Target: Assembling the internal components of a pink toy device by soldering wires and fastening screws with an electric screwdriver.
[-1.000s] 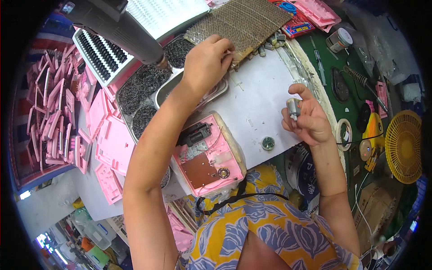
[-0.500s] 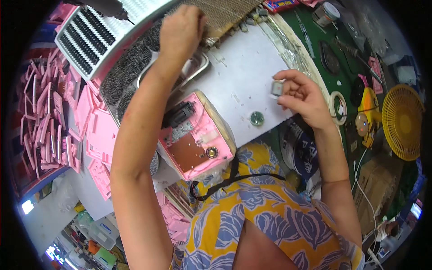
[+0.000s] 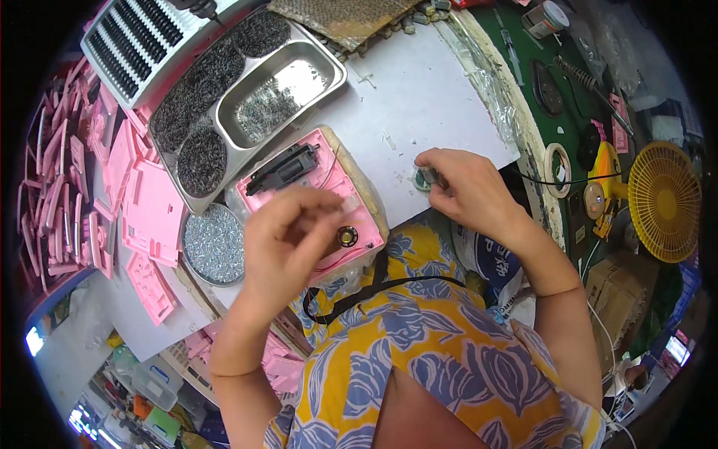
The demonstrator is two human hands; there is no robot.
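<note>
My left hand point(image 3: 290, 236) hovers over an open pink plastic housing point(image 3: 363, 223), its thumb and forefinger apart with nothing visible between them. Inside the housing are a black rectangular component point(image 3: 284, 169) and a round metal part with a dark rim point(image 3: 347, 236); the left hand hides much of the interior. To the right, my right hand point(image 3: 471, 191) pinches a small grey square piece point(image 3: 430, 176). Its fingertips are right at a small round green dish point(image 3: 420, 182) on the white work surface, partly covering it; whether they touch it I cannot tell.
A metal tray point(image 3: 333, 75) of dark screws lies beyond the housing, with a round tin of silvery screws point(image 3: 214, 245) at left. Pink plastic parts point(image 3: 153, 217) spread farther left. A yellow fan point(image 3: 662, 202) and a tape roll point(image 3: 557, 170) are at right.
My left hand has come back from the brown sheet at the far edge to above the pink housing. My right hand has moved left with the grey piece, down to the green dish.
</note>
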